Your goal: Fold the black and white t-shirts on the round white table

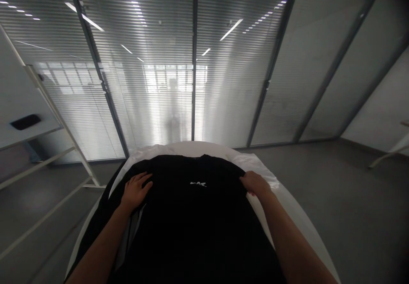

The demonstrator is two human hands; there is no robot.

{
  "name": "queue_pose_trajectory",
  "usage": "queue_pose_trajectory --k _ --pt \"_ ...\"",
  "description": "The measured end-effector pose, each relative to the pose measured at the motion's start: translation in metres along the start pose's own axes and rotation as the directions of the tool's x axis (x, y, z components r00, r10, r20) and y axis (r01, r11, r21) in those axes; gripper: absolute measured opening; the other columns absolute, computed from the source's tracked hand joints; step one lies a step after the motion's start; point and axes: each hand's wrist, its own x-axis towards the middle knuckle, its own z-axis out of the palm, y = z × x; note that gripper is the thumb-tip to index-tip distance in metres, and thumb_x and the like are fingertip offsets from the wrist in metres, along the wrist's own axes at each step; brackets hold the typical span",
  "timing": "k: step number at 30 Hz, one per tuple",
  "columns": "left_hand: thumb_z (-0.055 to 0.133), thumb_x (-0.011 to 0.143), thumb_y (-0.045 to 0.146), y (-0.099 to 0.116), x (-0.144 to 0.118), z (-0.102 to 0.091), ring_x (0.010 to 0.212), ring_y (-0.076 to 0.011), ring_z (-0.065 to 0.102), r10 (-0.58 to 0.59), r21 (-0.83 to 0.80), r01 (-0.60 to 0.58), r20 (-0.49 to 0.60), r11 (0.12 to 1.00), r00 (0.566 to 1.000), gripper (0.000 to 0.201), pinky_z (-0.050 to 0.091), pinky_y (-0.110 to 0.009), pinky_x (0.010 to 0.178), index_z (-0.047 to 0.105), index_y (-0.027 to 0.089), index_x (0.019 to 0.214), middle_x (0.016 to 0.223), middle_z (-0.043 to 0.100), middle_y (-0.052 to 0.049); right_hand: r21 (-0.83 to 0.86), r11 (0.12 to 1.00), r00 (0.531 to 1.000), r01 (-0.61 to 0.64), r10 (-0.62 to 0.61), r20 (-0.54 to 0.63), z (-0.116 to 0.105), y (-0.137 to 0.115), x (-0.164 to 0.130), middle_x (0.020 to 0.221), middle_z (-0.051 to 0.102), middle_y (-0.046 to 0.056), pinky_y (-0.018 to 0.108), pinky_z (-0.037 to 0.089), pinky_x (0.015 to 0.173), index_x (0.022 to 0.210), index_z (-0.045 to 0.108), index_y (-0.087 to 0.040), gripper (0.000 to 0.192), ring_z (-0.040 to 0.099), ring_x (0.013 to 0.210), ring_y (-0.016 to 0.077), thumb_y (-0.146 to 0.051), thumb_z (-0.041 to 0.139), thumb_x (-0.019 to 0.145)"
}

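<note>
Black shirt lies spread over the white bench. Left hand presses flat, fingers splayed, pinning it; right hand curls closed, pinching its edge taut.

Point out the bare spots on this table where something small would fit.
The black shirt covers most of the white table. Bare strips: right rim beyond the right hand, and far edge past the white cloth. The left hand crowds the left.

The near part of the black garment and both forearms are cut off by the lower edge, the right hand fingertips seem tucked under cloth, and the small white print cannot be read
</note>
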Motion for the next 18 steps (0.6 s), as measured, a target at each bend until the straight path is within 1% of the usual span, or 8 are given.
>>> queue_pose_trajectory --k 2,4,6,8,10,12,15,18 --pt "0.047 0.091 0.047 0.002 0.000 -0.001 0.132 -0.0286 0.044 -0.010 0.006 0.010 -0.003 1.000 1.000 0.044 0.034 -0.051 0.108 0.062 0.031 0.129 0.140 0.055 -0.004 0.033 0.996 0.989 -0.081 0.076 0.123 -0.004 0.002 -0.002 0.069 0.070 0.013 0.033 0.052 0.056 0.099 0.065 -0.009 0.036 0.067 0.052 0.0219 -0.040 0.050 0.086" --pt "0.049 0.089 0.046 0.004 0.001 -0.003 0.132 -0.0290 0.045 -0.022 0.008 0.022 -0.004 1.000 1.000 0.043 0.035 -0.051 0.108 0.063 0.031 0.127 0.140 0.056 -0.004 0.075 0.987 0.965 -0.140 0.119 0.234 -0.006 0.004 -0.005 0.064 0.068 0.011 0.034 0.053 0.051 0.104 0.063 -0.008 0.038 0.065 0.047 0.0218 -0.039 0.050 0.088" --pt "0.051 0.088 0.045 0.004 0.001 -0.005 0.131 -0.0293 0.046 -0.030 -0.002 0.030 -0.002 1.000 1.000 0.042 0.035 -0.051 0.108 0.063 0.031 0.126 0.139 0.056 -0.004 0.140 0.983 0.959 -0.122 0.080 0.270 -0.005 0.003 -0.006 0.059 0.066 0.008 0.031 0.052 0.046 0.103 0.063 -0.008 0.030 0.063 0.045 0.0205 -0.032 0.054 0.085" --pt "0.050 0.088 0.044 0.003 0.002 -0.005 0.131 -0.0285 0.047 -0.031 -0.027 0.031 0.004 0.999 1.000 0.042 0.035 -0.050 0.108 0.064 0.031 0.126 0.139 0.057 -0.003 0.204 0.978 0.969 -0.045 -0.007 0.247 -0.003 -0.001 -0.008 0.056 0.064 0.005 0.026 0.050 0.043 0.097 0.064 -0.011 0.021 0.061 0.045 0.0177 -0.022 0.059 0.080" --pt "0.049 0.089 0.045 0.000 0.003 -0.003 0.130 -0.0271 0.048 -0.027 -0.063 0.027 0.011 0.998 1.000 0.043 0.035 -0.046 0.110 0.065 0.029 0.126 0.139 0.057 -0.003 0.229 0.973 0.982 0.023 -0.064 0.176 0.000 -0.006 -0.007 0.056 0.062 0.002 0.023 0.047 0.042 0.093 0.064 -0.013 0.020 0.060 0.045 0.0156 -0.016 0.062 0.074" --pt "0.043 0.092 0.047 -0.004 0.005 -0.001 0.130 -0.0255 0.049 -0.031 -0.104 0.032 0.009 0.994 0.999 0.045 0.035 -0.043 0.111 0.066 0.028 0.125 0.137 0.058 -0.003 0.258 0.966 0.994 0.024 -0.051 0.098 0.001 -0.009 -0.006 0.060 0.061 0.001 0.022 0.047 0.043 0.095 0.063 -0.015 0.023 0.060 0.049 0.0150 -0.014 0.063 0.072" --pt "0.031 0.095 0.046 -0.008 0.010 0.002 0.126 -0.0232 0.052 -0.068 -0.124 0.066 -0.014 0.990 0.998 0.050 0.036 -0.038 0.110 0.068 0.025 0.120 0.131 0.063 -0.003 0.424 0.905 0.999 -0.023 0.003 0.046 -0.004 -0.006 -0.003 0.072 0.063 0.002 0.022 0.052 0.048 0.097 0.062 -0.015 0.023 0.062 0.060 0.0147 -0.016 0.061 0.074" --pt "0.038 0.090 0.047 -0.005 0.013 -0.001 0.124 -0.0288 0.053 -0.148 -0.005 0.147 -0.040 0.989 0.988 0.050 0.038 -0.043 0.107 0.067 0.021 0.122 0.129 0.062 -0.010 0.587 0.808 0.999 -0.053 0.043 0.031 -0.014 0.003 0.000 0.079 0.064 0.004 0.024 0.055 0.052 0.099 0.062 -0.014 0.021 0.062 0.063 0.0134 -0.018 0.059 0.078"
